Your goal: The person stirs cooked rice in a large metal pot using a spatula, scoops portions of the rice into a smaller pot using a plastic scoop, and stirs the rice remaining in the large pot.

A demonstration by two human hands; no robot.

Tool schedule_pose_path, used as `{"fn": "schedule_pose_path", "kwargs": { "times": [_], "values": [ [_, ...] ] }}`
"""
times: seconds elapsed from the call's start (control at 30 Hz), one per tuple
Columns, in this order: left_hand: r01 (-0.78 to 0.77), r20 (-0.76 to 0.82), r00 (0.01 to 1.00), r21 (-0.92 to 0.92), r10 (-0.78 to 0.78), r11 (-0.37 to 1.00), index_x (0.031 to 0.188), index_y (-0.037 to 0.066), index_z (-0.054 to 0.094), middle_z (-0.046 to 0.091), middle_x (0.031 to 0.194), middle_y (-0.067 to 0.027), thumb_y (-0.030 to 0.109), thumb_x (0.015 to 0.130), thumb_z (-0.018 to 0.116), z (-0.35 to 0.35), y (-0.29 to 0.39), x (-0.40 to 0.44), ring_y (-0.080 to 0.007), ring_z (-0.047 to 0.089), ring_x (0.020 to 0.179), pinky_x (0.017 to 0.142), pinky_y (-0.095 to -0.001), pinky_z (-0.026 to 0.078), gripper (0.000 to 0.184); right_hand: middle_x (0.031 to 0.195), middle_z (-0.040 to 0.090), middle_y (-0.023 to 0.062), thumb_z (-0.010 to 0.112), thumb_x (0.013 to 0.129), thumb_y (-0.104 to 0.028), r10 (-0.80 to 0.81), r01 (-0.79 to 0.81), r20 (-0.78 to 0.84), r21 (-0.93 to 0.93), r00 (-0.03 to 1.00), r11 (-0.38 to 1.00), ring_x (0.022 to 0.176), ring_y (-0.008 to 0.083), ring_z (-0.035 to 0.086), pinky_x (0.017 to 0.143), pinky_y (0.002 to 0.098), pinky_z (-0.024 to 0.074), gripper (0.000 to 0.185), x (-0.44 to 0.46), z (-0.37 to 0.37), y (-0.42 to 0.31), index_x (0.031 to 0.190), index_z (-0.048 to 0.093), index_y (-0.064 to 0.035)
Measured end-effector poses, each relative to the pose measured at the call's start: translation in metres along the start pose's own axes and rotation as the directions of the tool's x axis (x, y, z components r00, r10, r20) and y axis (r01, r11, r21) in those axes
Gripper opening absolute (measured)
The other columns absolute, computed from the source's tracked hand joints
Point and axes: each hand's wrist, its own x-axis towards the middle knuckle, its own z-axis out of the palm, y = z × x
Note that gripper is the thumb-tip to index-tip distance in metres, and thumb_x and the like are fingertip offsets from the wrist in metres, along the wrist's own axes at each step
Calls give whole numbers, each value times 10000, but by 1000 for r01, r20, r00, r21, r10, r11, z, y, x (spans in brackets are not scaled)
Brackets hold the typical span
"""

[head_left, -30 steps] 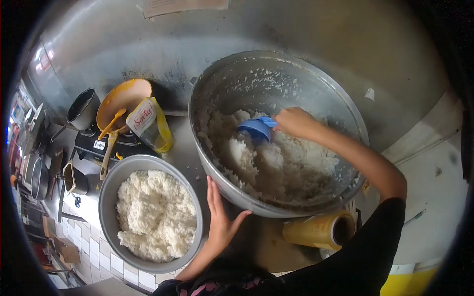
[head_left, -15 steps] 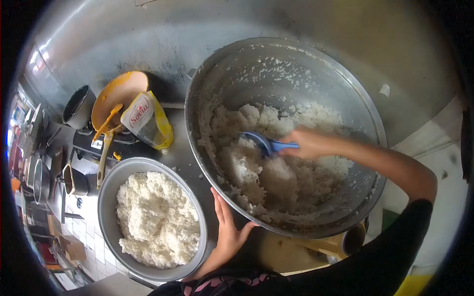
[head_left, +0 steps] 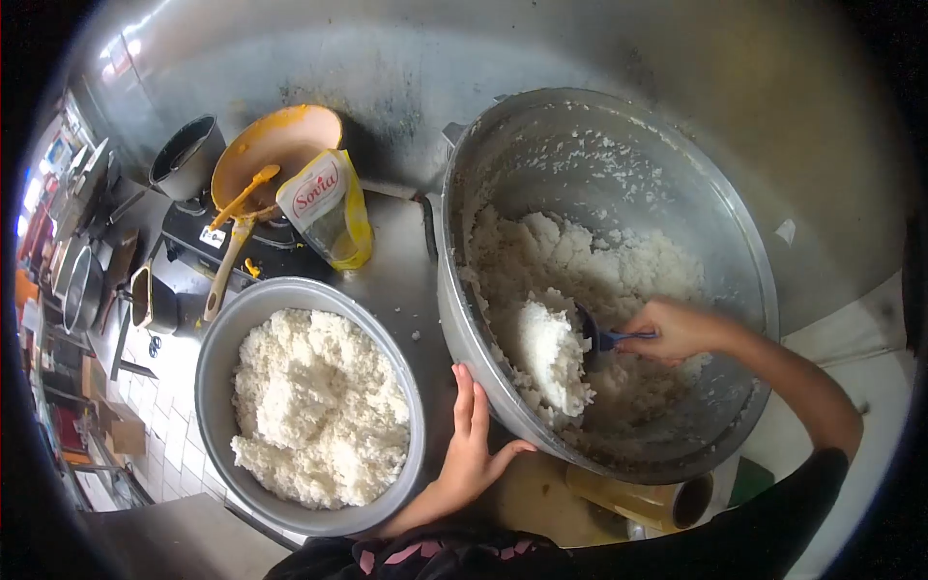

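Note:
My right hand (head_left: pixel 670 332) grips the handle of a blue rice scoop (head_left: pixel 592 338) inside a large, tilted metal pot (head_left: pixel 764 280). A heaped mound of white rice (head_left: pixel 549 358) sits on the scoop, near the pot's left wall. More cooked rice (head_left: pixel 638 266) fills the lower part of the pot, and grains stick to its inner walls. My left hand (head_left: pixel 474 435) rests against the outside of the pot, fingers stretched and thumb apart. Left of that hand stands a smaller grey metal basin (head_left: pixel 414 425) heaped with rice (head_left: pixel 319 406).
A yellow-and-clear Sovia pouch (head_left: pixel 333 213) stands by a stove (head_left: pixel 188 224). On the stove are an orange-stained pan (head_left: pixel 319 121) with an orange spatula (head_left: pixel 246 193) and a dark pot (head_left: pixel 188 159). A yellowish cylindrical container (head_left: pixel 628 498) lies below the large pot.
The scoop has risen out of the rice with a mound on it and turned toward the pot's left rim. My left hand stays on the pot's outside. The camera view has shifted.

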Motion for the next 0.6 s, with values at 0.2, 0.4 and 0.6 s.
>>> {"fn": "schedule_pose_path", "kwargs": {
  "times": [0.2, 0.4, 0.6],
  "values": [
    [-33, -73, 997, -20, 31, 999, 1356, -5, 179, 99, 1407, -269, 264, 619, 774, -6, 7, 4, -442, 118, 1300, 1040, -489, 200, 985, 512, 502, 14, 526, 890, -275, 92, -97, 43, 135, 995, 986, 392, 80, 458, 360, 249, 363, 289, -17, 17, 13, 805, 585, -6],
    [-45, -101, 994, -71, 38, 996, 1339, 22, 254, 178, 1403, -221, 183, 666, 752, -28, 22, 10, -421, 150, 1301, 1035, -486, 218, 852, 514, 504, 28, 519, 877, -384, 227, -233, 51, 254, 972, 939, 390, 90, 456, 375, 254, 377, 378, -33, 27, 5, 804, 595, -21],
    [47, -82, 995, -46, -51, 998, 1325, -3, 268, 231, 1367, -221, 51, 761, 626, -61, 40, -9, -412, 197, 1288, 1028, -459, 228, 671, 521, 485, 35, 509, 896, -302, 163, -127, -24, 524, 986, 842, 389, 91, 435, 341, 249, 331, 312, -44, 32, 2, 790, 569, -15]
  ]
}}
